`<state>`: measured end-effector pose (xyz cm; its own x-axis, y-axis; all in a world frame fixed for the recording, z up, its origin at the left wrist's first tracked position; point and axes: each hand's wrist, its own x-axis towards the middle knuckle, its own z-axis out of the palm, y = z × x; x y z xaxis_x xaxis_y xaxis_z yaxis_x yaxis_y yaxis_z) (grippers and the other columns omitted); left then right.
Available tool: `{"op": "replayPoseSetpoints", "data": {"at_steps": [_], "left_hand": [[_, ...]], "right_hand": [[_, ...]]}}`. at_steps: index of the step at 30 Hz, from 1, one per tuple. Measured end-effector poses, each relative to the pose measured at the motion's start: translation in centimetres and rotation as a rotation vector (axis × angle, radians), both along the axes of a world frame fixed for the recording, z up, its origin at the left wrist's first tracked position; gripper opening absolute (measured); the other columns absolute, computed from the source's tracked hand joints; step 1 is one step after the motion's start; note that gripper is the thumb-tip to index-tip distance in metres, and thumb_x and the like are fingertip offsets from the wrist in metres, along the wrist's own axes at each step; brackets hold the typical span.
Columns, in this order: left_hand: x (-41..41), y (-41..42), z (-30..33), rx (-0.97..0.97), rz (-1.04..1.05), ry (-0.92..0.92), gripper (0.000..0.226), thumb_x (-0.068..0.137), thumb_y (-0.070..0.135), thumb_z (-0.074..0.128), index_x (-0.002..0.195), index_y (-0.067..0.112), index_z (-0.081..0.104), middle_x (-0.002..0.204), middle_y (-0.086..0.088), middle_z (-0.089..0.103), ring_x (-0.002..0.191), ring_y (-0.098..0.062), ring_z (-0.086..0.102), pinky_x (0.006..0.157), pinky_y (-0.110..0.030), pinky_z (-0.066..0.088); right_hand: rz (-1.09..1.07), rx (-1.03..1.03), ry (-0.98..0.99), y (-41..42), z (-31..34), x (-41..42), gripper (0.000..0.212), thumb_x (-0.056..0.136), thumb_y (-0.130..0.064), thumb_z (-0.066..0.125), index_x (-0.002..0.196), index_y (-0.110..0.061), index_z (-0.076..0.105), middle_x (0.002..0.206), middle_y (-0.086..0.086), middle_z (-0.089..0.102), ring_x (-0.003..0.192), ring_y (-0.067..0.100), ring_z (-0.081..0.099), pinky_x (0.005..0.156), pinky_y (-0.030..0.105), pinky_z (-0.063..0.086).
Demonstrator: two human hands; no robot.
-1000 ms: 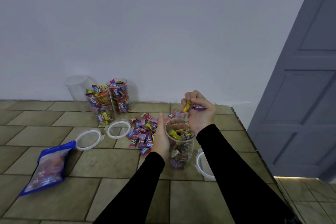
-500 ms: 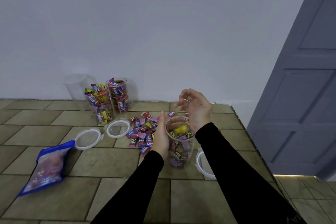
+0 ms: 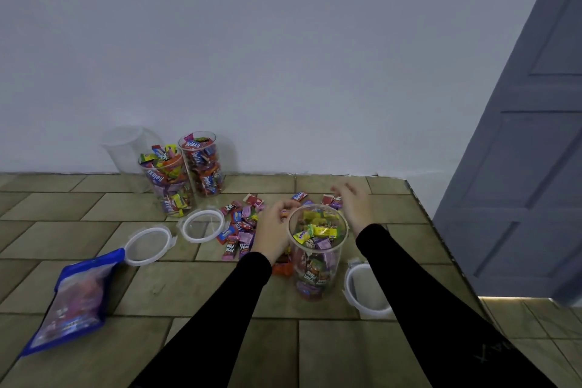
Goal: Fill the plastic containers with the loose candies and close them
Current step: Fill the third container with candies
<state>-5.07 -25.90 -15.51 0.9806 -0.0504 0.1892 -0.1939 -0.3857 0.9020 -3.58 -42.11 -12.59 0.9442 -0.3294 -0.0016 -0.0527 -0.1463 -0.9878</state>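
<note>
Candy (image 3: 316,231) fills most of the clear plastic jar (image 3: 316,257) that stands upright and lidless on the tiled table (image 3: 340,353), between two black-sleeved arms. The left hand (image 3: 273,231) lies against the jar's left side with its fingers curled near the rim; it seems to grip the jar, though the view is too blurred there to be sure. The right hand (image 3: 352,203) hovers behind and to the right of the jar, over a few scattered sweets, fingers loosely spread and relaxed, holding nothing that shows. A loose pile of wrapped sweets (image 3: 241,227) lies on the table just left of the left hand. A white ring lid (image 3: 367,291) rests flat just right of the jar, partly hidden by the right sleeve. Two more ring lids (image 3: 201,225) lie flat to the left of the pile, side by side. Near the wall stand two full jars (image 3: 185,176), both uncovered, touching or nearly so, with an empty clear jar (image 3: 127,148) behind them to the left. A blue candy bag (image 3: 74,302) lies flat at the near left of the table.
</note>
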Motion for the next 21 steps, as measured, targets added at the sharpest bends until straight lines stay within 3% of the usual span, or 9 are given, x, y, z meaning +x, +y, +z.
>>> {"op": "replayPoseSetpoints", "data": {"at_steps": [3,5,7,10,12,17,19,21], "left_hand": [[1.1,0.4,-0.8,0.513,-0.02,-0.031,0.043,0.091,0.054,0.051,0.123,0.027,0.056,0.125,-0.005,0.049,0.122,-0.029,0.037,0.098,-0.04,0.033],[1.6,0.3,-1.1,0.682,-0.081,0.011,0.056,0.094,0.05,0.049,0.143,0.029,0.035,0.144,-0.006,0.032,0.137,-0.03,0.021,0.109,-0.053,0.022],[2.6,-0.1,-1.3,0.858,-0.167,0.056,0.067,0.096,0.046,0.047,0.152,0.033,0.014,0.157,-0.007,0.013,0.146,-0.031,0.004,0.113,-0.061,0.009],[4.1,-0.8,-2.2,1.071,-0.22,0.088,0.066,0.098,0.048,0.039,0.153,0.037,0.003,0.16,-0.01,0.005,0.147,-0.034,0.002,0.112,-0.064,0.007],[4.7,-1.5,-2.8,1.125,-0.179,0.102,0.065,0.098,0.054,0.033,0.153,0.035,0.003,0.16,-0.01,0.009,0.147,-0.034,0.007,0.111,-0.065,0.009],[6.5,-2.3,-3.7,1.054,-0.103,0.128,0.076,0.091,0.071,0.021,0.154,0.029,0.012,0.16,-0.006,0.014,0.147,-0.031,0.009,0.11,-0.067,0.003],[7.2,-2.5,-3.8,1.033,-0.076,0.127,0.084,0.082,0.075,0.005,0.151,0.029,0.02,0.158,-0.004,0.02,0.145,-0.03,0.013,0.11,-0.066,0.006],[7.7,-2.6,-3.7,0.988,-0.065,0.153,0.072,0.09,0.069,0.013,0.148,0.028,0.027,0.154,-0.005,0.026,0.143,-0.03,0.017,0.111,-0.059,0.012]], "right_hand": [[0.049,-0.419,0.054,-0.8,-3.4,1.1,0.011,0.091,-0.033,0.057,0.091,-0.023,0.059,0.107,0.007,0.056,0.104,0.028,0.055,0.093,0.046,0.045],[0.115,-0.68,0.177,-1.2,-4.7,1.6,0.035,0.091,-0.045,0.054,0.119,-0.023,0.053,0.129,0.011,0.045,0.123,0.033,0.043,0.104,0.049,0.036],[0.148,-0.826,0.295,-1.5,-5.6,2.1,0.06,0.091,-0.054,0.05,0.142,-0.027,0.034,0.152,0.015,0.021,0.142,0.037,0.018,0.113,0.053,0.02],[0.202,-0.89,0.355,-1.5,-6.8,2.8,0.068,0.093,-0.059,0.042,0.151,-0.034,0.016,0.16,0.012,-0.003,0.146,0.04,-0.006,0.114,0.057,0.006],[0.212,-0.955,0.347,-1.3,-7.5,3.5,0.062,0.096,-0.057,0.035,0.151,-0.037,0.014,0.161,0.009,-0.004,0.145,0.041,-0.007,0.114,0.058,0.005],[0.256,-1.061,0.291,-1.1,-7.9,5.4,0.055,0.099,-0.052,0.03,0.15,-0.036,0.019,0.16,0.008,0.005,0.146,0.038,0.001,0.113,0.058,0.011],[0.252,-1.113,0.26,-1.1,-8.1,6.0,0.053,0.099,-0.052,0.028,0.148,-0.037,0.024,0.158,0.006,0.016,0.145,0.035,0.008,0.111,0.057,0.018],[0.204,-1.2,0.193,-1.1,-8.2,6.4,0.05,0.097,-0.053,0.027,0.143,-0.035,0.035,0.149,0.005,0.032,0.137,0.033,0.025,0.103,0.049,0.03]]}}
